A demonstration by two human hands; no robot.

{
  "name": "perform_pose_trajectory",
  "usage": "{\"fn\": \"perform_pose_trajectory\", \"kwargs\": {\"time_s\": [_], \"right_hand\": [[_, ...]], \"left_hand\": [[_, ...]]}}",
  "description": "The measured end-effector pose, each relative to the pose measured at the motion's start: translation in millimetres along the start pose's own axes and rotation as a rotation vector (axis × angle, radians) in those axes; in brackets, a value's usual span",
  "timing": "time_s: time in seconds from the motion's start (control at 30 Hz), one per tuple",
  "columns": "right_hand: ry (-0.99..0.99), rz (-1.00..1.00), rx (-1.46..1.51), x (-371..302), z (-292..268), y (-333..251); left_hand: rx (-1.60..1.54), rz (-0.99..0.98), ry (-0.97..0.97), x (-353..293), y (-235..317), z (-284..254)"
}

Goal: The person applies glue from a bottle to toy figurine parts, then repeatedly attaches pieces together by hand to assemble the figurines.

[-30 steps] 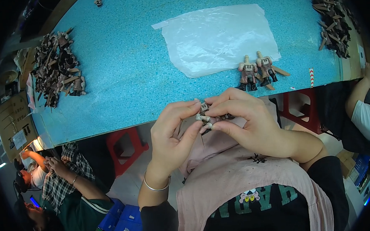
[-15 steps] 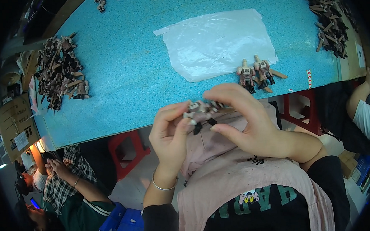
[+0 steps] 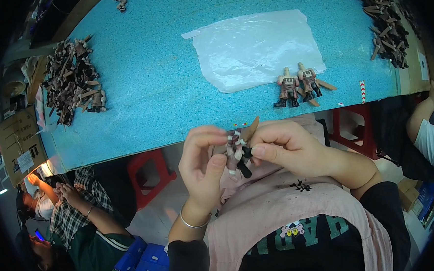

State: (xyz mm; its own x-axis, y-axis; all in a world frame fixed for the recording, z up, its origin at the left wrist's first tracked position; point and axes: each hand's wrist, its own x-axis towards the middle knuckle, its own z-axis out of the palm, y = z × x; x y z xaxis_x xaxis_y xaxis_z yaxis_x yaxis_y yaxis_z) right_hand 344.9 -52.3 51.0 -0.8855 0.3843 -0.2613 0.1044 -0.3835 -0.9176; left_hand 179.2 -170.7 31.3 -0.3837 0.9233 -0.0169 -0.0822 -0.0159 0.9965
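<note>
A small toy figure with pale, brownish and black parts is held just off the table's near edge. My right hand pinches it by a black leg between thumb and fingers. A flat brown pointed piece sticks up by the right fingertips; whether it is joined to the figure I cannot tell. My left hand curves around the other side, thumb and fingers apart, with the fingers slightly blurred. Two similar figures, one standing out on the left and one on the right, lie on the table beyond my right hand.
On the blue table lies a crumpled translucent plastic sheet. Figure heaps sit at the left and far right. Red stools stand below the edge. A co-worker in a green sleeve sits at the left.
The toy figure has been turned more upright and its legs now face my right hand. My left fingers have spread away from it, while my right fingers have closed on its leg.
</note>
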Motion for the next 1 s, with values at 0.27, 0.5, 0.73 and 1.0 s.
{"fn": "perform_pose_trajectory", "kwargs": {"time_s": [0.27, 0.5, 0.73, 1.0], "right_hand": [[-0.045, -0.080, -0.201, -0.1, -3.4, -0.2], [0.039, -0.246, -0.317, 8.4, -1.7, 0.2], [0.041, -0.305, -0.372, 3.8, 2.1, -1.4], [0.177, -0.412, -0.261, 0.9, 8.8, 1.4]], "left_hand": [[-0.408, -0.314, -0.377, 14.9, 4.8, -4.7], [-0.326, -0.053, -0.102, 8.1, 5.6, 19.5], [-0.042, -0.044, -0.035, 5.5, 8.4, 10.6], [-0.203, -0.180, -0.293, 12.1, 14.7, -1.2]]}}
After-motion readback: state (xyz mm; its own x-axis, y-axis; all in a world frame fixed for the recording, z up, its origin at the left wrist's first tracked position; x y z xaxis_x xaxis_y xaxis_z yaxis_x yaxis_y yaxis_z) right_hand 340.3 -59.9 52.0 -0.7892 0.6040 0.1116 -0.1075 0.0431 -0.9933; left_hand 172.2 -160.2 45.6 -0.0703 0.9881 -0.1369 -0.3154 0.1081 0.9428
